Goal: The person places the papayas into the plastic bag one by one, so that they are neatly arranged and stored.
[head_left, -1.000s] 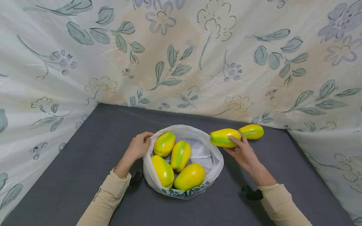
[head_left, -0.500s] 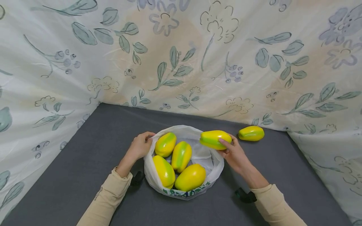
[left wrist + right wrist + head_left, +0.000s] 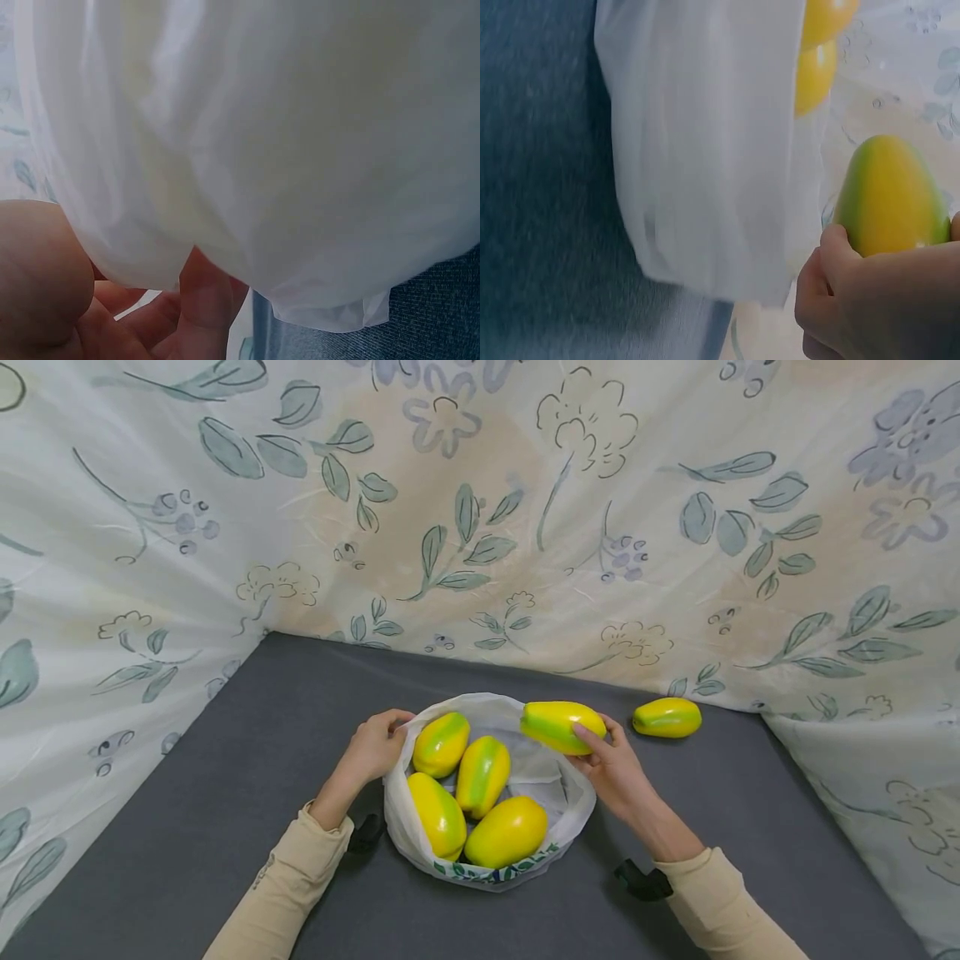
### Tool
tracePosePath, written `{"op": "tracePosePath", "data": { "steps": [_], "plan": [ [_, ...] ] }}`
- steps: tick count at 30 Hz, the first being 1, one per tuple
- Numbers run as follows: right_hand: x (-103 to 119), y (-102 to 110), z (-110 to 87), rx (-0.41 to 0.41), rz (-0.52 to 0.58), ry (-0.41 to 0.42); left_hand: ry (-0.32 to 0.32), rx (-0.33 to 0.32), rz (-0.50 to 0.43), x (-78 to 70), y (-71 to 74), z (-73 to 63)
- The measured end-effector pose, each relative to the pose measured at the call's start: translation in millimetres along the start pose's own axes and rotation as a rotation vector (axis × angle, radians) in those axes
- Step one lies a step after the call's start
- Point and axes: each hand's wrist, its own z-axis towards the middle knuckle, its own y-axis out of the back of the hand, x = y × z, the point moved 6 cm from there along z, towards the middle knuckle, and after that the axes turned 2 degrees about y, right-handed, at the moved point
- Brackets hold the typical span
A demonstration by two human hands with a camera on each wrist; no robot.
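Observation:
A white plastic bag (image 3: 567, 843) stands with its mouth wide, several yellow-green papayas (image 3: 506, 832) lying inside. My left hand (image 3: 372, 747) pinches the bag's left rim; in the left wrist view, the fingers (image 3: 206, 296) are partly hidden by the plastic (image 3: 322, 165). Over the far right rim, my right hand (image 3: 618, 772) holds another papaya (image 3: 558, 725) sideways, thumb on the near side. The right wrist view shows this papaya (image 3: 891, 199) beside the bag (image 3: 705, 150), above the rim, in the grip of the right hand (image 3: 892, 300).
One more papaya (image 3: 667, 717) lies on the dark grey tabletop (image 3: 300, 685) at the back right. Floral cloth (image 3: 465, 527) hangs behind the table and along both sides.
My right hand has carried its papaya leftward, away from the one at the back right and over the bag's rim. The left hand keeps its hold on the bag.

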Motion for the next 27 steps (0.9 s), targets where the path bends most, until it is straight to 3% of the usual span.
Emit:
{"op": "tracePosePath", "data": {
  "steps": [11,27],
  "plan": [
    [-17.5,-26.3,2.5,-0.005,-0.167,0.049,0.008,0.000,0.006,2.6,-0.4,0.9],
    [-31.2,-32.0,6.6,-0.053,-0.107,-0.017,0.013,0.003,0.006,1.2,-1.5,1.9]
  ]
}}
